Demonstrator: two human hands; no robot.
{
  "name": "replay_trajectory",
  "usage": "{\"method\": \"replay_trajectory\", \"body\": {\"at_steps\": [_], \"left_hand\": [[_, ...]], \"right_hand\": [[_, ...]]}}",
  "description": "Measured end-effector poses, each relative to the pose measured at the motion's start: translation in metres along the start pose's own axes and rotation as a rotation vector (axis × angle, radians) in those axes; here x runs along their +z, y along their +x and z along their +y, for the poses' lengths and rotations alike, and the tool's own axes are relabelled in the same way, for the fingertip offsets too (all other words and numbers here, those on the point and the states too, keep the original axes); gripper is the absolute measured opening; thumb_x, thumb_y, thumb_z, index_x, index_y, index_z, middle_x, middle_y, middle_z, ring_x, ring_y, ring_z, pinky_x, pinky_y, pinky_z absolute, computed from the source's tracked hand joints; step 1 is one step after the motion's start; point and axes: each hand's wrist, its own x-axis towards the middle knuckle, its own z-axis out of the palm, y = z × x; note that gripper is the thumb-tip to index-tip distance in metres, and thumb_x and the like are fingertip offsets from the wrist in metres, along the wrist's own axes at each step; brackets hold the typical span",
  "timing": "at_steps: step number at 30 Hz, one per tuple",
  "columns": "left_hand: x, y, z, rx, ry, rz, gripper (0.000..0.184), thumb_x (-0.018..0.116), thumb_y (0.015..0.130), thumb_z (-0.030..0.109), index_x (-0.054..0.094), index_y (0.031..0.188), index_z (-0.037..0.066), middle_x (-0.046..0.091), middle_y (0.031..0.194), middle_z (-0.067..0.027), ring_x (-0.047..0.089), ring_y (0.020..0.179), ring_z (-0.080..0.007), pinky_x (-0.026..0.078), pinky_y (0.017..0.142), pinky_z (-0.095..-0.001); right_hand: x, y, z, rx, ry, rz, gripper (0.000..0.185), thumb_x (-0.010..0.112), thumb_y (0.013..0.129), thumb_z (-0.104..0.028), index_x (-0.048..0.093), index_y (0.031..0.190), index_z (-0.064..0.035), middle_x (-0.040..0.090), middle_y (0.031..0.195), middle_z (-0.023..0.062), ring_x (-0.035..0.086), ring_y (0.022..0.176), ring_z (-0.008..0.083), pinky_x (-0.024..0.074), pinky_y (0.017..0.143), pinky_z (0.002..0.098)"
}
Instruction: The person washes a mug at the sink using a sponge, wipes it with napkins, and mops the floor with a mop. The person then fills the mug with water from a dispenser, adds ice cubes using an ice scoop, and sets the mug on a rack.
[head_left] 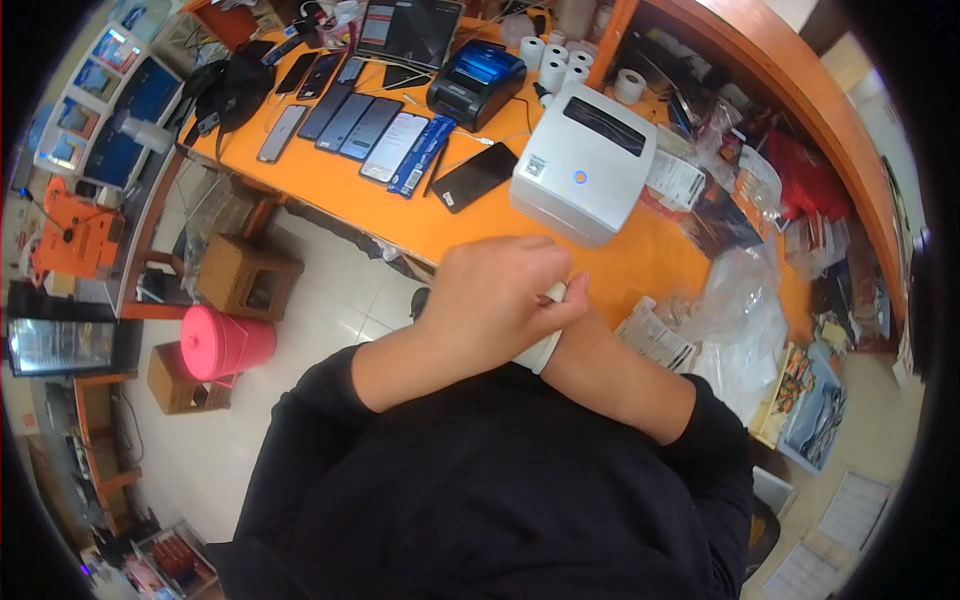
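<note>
My left hand (505, 285) is closed in front of my chest, crossed over my right wrist. A small white end (555, 292) shows between its thumb and fingers. Below it, a wider white band-like piece (538, 352) lies against my right wrist; whether the two parts join is hidden. My right forearm (615, 375) comes in from the right, and my right hand is covered by the left one, so its fingers do not show. Just beyond my hands, a white label printer (585, 165) stands on the orange table (400, 225).
Several phones (360, 130), a blue packet (422, 155) and a black phone (476, 177) lie beyond. A black printer (477, 82), white paper rolls (552, 75) and a laptop (408, 30) stand behind. Clear plastic bags (740, 320) lie right; a pink bucket (230, 345) stands left.
</note>
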Motion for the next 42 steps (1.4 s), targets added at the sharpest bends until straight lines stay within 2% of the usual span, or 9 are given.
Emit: {"method": "replay_trajectory", "body": {"at_steps": [9, 11, 13, 16, 18, 21, 24, 29, 42], "left_hand": [[0.039, -0.037, -0.025, 0.061, 0.110, 0.085, 0.019, 0.059, 0.070, 0.015, 0.049, 0.056, 0.007, 0.050, 0.055, -0.0049, 0.051, 0.048, -0.0207, 0.041, 0.043, -0.0320], [0.034, -0.039, -0.030, 0.125, 0.106, 0.158, 0.019, 0.059, 0.069, 0.013, 0.047, 0.055, 0.008, 0.048, 0.054, -0.0050, 0.048, 0.045, -0.0202, 0.039, 0.041, -0.0317], [0.027, -0.044, -0.041, 0.355, 0.104, 0.292, 0.021, 0.057, 0.070, 0.011, 0.044, 0.054, 0.008, 0.043, 0.052, -0.0047, 0.044, 0.043, -0.0202, 0.035, 0.039, -0.0302], [0.008, -0.039, -0.064, 0.551, -0.044, 0.526, 0.023, 0.053, 0.073, 0.008, 0.039, 0.055, 0.008, 0.035, 0.050, -0.0040, 0.038, 0.041, -0.0183, 0.028, 0.037, -0.0273], [-0.009, -0.027, -0.079, 0.224, -0.124, 1.007, 0.024, 0.049, 0.078, 0.011, 0.040, 0.056, 0.007, 0.036, 0.051, -0.0029, 0.036, 0.041, -0.0144, 0.027, 0.038, -0.0266], [-0.051, -0.018, -0.063, 0.214, -0.709, 1.009, 0.030, 0.042, 0.083, 0.020, 0.033, 0.056, 0.009, 0.033, 0.053, -0.0005, 0.027, 0.042, -0.0105, 0.024, 0.039, -0.0262], [-0.070, -0.018, -0.031, 0.234, -1.006, 0.960, 0.035, 0.038, 0.085, 0.026, 0.026, 0.056, 0.011, 0.028, 0.054, 0.0012, 0.021, 0.042, -0.0096, 0.022, 0.040, -0.0253], [-0.070, -0.016, -0.015, 0.223, -1.093, 0.842, 0.036, 0.038, 0.085, 0.029, 0.025, 0.056, 0.013, 0.027, 0.054, 0.0022, 0.019, 0.043, -0.0092, 0.022, 0.041, -0.0247], [-0.053, -0.002, -0.001, 0.210, -1.169, 0.734, 0.038, 0.038, 0.088, 0.029, 0.029, 0.056, 0.009, 0.029, 0.053, -0.0003, 0.023, 0.042, -0.0086, 0.022, 0.041, -0.0245]], "right_hand": [[0.055, -0.021, 0.053, 0.150, 0.315, -0.058, 0.022, 0.050, 0.084, -0.012, 0.050, 0.104, -0.0049, 0.053, 0.101, 0.0078, 0.055, 0.090, 0.0171, 0.0459, 0.075, 0.0287], [0.056, -0.018, 0.058, 0.383, 0.696, 0.026, 0.022, 0.050, 0.085, -0.013, 0.049, 0.106, -0.0050, 0.053, 0.102, 0.0068, 0.055, 0.089, 0.0160, 0.0462, 0.074, 0.0284], [0.047, -0.015, 0.050, 0.496, 1.177, 0.167, 0.033, 0.054, 0.084, -0.018, 0.045, 0.114, -0.0053, 0.053, 0.105, 0.0062, 0.055, 0.089, 0.0157, 0.0463, 0.076, 0.0328], [0.023, -0.014, 0.045, 0.271, 1.169, 0.073, 0.044, 0.054, 0.084, -0.025, 0.041, 0.119, -0.0040, 0.051, 0.110, 0.0084, 0.054, 0.094, 0.0175, 0.0466, 0.078, 0.0333], [-0.013, -0.015, -0.012, 0.299, 1.165, 0.319, 0.030, 0.055, 0.081, -0.012, 0.051, 0.108, -0.0012, 0.052, 0.107, 0.0096, 0.053, 0.096, 0.0187, 0.0456, 0.081, 0.0339], [-0.051, -0.022, -0.018, -0.156, 1.235, 0.290, 0.040, 0.049, 0.083, -0.021, 0.046, 0.120, -0.0044, 0.046, 0.120, 0.0171, 0.046, 0.110, 0.0352, 0.0373, 0.087, 0.0566], [-0.067, -0.033, -0.009, -0.110, 1.247, 0.374, 0.043, 0.044, 0.085, -0.024, 0.042, 0.124, -0.0061, 0.043, 0.125, 0.0189, 0.043, 0.113, 0.0401, 0.0353, 0.083, 0.0671], [-0.069, -0.046, 0.002, -0.096, 0.982, 0.501, 0.053, 0.044, 0.082, -0.014, 0.028, 0.132, -0.0056, 0.043, 0.123, 0.0174, 0.047, 0.109, 0.0319, 0.0458, 0.086, 0.0443], [-0.059, -0.028, -0.037, -0.117, 1.066, 0.630, 0.042, 0.049, 0.084, -0.008, 0.040, 0.123, 0.0011, 0.043, 0.123, 0.0222, 0.049, 0.106, 0.0384, 0.0484, 0.080, 0.0522]]}}
